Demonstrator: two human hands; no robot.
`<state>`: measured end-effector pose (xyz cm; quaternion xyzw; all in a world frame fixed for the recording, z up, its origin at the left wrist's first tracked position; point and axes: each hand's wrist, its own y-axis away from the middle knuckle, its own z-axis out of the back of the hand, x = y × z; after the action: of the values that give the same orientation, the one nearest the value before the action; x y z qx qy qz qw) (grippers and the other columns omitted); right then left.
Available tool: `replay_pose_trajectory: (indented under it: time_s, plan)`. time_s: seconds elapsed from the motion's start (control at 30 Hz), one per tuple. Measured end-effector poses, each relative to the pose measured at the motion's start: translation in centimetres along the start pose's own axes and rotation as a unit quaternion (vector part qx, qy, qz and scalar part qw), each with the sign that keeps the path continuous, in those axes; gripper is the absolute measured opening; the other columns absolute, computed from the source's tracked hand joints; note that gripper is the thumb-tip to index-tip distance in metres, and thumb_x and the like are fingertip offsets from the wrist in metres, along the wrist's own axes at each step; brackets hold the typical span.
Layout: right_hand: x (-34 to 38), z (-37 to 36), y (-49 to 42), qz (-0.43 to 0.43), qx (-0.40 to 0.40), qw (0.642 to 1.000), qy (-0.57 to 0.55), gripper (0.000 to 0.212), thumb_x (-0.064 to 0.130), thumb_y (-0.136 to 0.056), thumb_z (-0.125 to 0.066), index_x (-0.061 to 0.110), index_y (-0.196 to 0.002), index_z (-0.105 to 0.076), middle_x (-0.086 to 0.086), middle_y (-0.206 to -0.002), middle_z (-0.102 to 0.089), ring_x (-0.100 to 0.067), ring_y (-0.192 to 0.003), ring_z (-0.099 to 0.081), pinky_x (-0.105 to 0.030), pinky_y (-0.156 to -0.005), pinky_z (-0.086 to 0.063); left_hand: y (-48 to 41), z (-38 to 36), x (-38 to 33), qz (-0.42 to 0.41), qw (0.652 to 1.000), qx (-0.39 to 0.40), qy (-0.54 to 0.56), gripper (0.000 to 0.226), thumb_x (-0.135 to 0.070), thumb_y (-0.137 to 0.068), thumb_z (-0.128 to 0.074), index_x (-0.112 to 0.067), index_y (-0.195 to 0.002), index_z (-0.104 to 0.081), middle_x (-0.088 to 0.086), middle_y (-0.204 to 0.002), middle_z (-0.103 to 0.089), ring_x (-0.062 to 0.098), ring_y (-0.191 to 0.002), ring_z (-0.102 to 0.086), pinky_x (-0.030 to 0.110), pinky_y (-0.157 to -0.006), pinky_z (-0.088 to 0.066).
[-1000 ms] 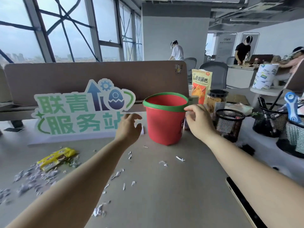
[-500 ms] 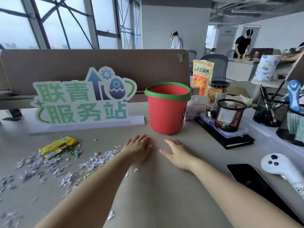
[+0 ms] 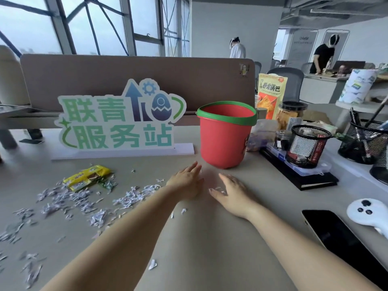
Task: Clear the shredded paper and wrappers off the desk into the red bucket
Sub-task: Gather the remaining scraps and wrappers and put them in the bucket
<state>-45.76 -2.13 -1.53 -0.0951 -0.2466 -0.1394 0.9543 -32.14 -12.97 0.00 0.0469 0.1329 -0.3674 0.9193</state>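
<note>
The red bucket [image 3: 225,136] with a green rim stands upright at mid-desk, just beyond my hands. My left hand [image 3: 186,181] lies flat on the desk with straight fingers, palm down. My right hand [image 3: 233,194] lies flat beside it, fingers pointing left, with a few paper shreds [image 3: 218,189] at its fingertips. More shredded paper [image 3: 134,196] is strewn across the desk to the left. Yellow wrappers [image 3: 86,177] and a green one [image 3: 107,183] lie among the shreds at the left.
A green and white sign [image 3: 117,122] stands behind the shreds. Right of the bucket are snack bags, a jar [image 3: 290,114], mesh pen cups [image 3: 308,145] on a black notebook, a phone [image 3: 344,242] and a white controller [image 3: 369,213].
Both hands came down from the bucket to the desk surface one second ago and lie flat; since half a second ago they have hardly moved. The view has tilted down slightly.
</note>
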Motion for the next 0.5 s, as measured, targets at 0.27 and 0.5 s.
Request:
replay_pose_trajectory:
  time_s: [0.27,0.5]
  plan:
    - [-0.3,-0.4,0.0,0.019,-0.004,1.000,0.001,0.073,0.056,-0.084,-0.050,0.018,-0.143,-0.031,0.000,-0.153,-0.029,-0.014,-0.143,-0.022,-0.030,-0.117,-0.019,-0.2,-0.9,0.2,-0.029,0.999,-0.024,-0.022,0.045,-0.037,-0.098,-0.027,-0.022,-0.140,-0.036,-0.005,-0.153,-0.031,0.018,-0.141,-0.027,0.031,-0.116,-0.021]
    - [2.9,-1.3,2.6,0.066,0.052,0.996,0.037,0.079,0.060,-0.083,-0.048,0.019,-0.146,-0.023,0.003,-0.157,-0.021,-0.011,-0.145,-0.016,-0.028,-0.119,-0.012,5.8,0.3,1.9,-0.046,0.998,-0.019,-0.041,0.039,-0.034,-0.097,-0.033,-0.022,-0.131,-0.049,-0.003,-0.145,-0.044,0.021,-0.130,-0.044,0.032,-0.109,-0.034]
